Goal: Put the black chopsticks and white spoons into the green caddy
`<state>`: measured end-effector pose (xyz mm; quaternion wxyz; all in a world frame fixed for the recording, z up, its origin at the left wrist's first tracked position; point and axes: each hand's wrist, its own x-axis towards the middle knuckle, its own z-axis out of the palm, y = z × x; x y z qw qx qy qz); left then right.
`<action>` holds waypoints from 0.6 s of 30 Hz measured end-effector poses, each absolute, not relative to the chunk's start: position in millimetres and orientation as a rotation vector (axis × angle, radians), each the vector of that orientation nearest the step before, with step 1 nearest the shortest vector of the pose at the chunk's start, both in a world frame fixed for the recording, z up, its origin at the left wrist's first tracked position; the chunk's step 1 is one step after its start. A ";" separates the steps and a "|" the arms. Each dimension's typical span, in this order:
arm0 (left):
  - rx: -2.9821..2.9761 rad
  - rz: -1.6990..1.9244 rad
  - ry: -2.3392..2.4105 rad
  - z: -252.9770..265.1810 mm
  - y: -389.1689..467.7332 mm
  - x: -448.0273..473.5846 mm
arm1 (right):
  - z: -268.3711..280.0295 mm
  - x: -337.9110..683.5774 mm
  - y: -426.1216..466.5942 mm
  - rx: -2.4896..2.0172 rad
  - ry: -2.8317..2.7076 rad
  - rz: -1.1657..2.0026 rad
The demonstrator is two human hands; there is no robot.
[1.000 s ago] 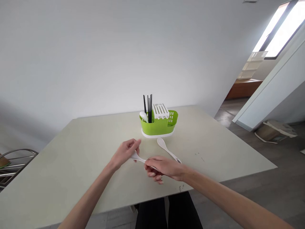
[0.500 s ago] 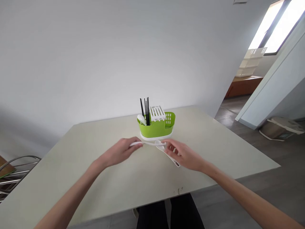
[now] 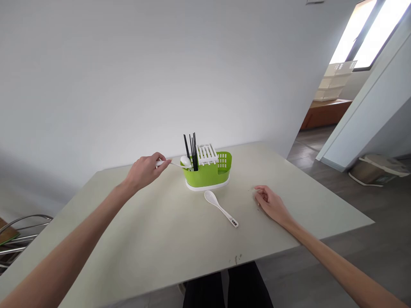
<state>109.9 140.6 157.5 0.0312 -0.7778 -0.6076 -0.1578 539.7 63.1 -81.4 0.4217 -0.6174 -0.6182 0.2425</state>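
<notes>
A green cutlery caddy point(image 3: 208, 173) on a white base stands at the far middle of the pale table point(image 3: 160, 239). Black chopsticks point(image 3: 191, 152) and a white slotted insert stick up from it. My left hand point(image 3: 144, 171) is raised left of the caddy, pinching the handle of a white spoon point(image 3: 181, 163) whose bowl sits at the caddy's left compartment. A second white spoon point(image 3: 220, 207) lies flat on the table in front of the caddy. To the right of that spoon, my right hand point(image 3: 271, 204) rests on the table with loosely curled fingers, holding nothing.
A white wall runs behind the table. A metal chair frame point(image 3: 19, 231) sits at the left edge. On the right, a doorway opens to a wooden floor with a shelf unit point(image 3: 334, 81) and a box point(image 3: 375, 169).
My left hand carried the white spoon from near the table's front up and to the caddy's left compartment. My right hand let go of it and moved right onto the table.
</notes>
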 end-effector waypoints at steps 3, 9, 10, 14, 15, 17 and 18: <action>-2.484 -0.363 -1.764 160.3 155.3 123.7 | -81.6 536.2 63.5 -1.547 -1.561 0.560; -2.626 -0.143 -1.612 165.9 172.2 147.2 | -81.6 536.5 63.7 -1.541 -1.568 0.556; -2.650 -0.113 -1.602 165.9 174.1 149.5 | -82.2 536.9 63.6 -1.541 -1.571 0.561; -2.714 -0.009 -1.589 161.5 181.8 152.4 | -83.7 537.7 63.3 -1.544 -1.571 0.577; -2.719 0.008 -1.581 159.2 183.9 151.6 | -83.7 537.6 63.3 -1.544 -1.567 0.575; -2.724 0.023 -1.565 153.7 188.5 148.8 | -83.3 537.4 63.4 -1.542 -1.565 0.574; -2.722 0.025 -1.563 150.5 190.7 147.1 | -82.9 537.3 63.4 -1.544 -1.565 0.575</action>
